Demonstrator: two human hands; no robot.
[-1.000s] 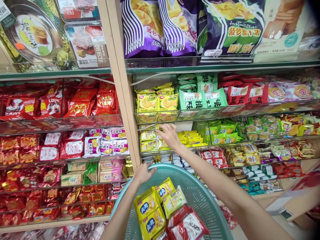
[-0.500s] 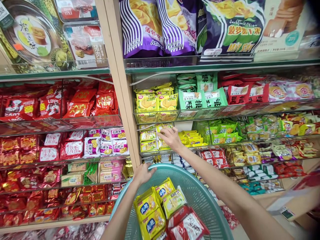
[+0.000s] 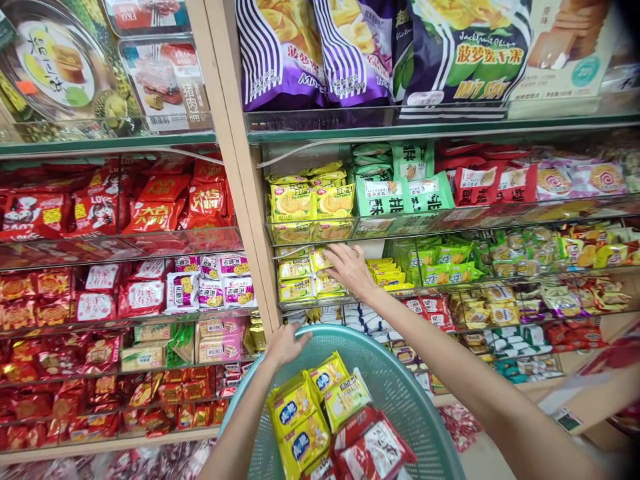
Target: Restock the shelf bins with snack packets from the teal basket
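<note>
My left hand (image 3: 286,343) is closed on the far rim of a teal plastic basket (image 3: 425,393), thumb on the inside. Inside the basket lie yellow snack packets (image 3: 306,448), a pale yellow-green packet (image 3: 347,400) and red-and-white packets (image 3: 377,450). Beyond the rim, my right hand (image 3: 353,270) reaches into a shelf compartment. Its fingers stretch out over small yellow-green packets (image 3: 324,260), apparently touching them; the fingertips are partly hard to make out. More such packets (image 3: 295,279) stand stacked just left of it.
A clear shelf lip (image 3: 310,232) runs just above my right hand. Loose yellow packets (image 3: 387,272) lie to its right, with green packets (image 3: 450,257) beyond. A wooden upright (image 3: 250,200) divides the shelving at left. Large chip bags (image 3: 285,60) stand on top.
My right hand has shifted slightly right and up, and its fingers are straighter over the packets. My left hand stays on the basket rim. The view has moved slightly.
</note>
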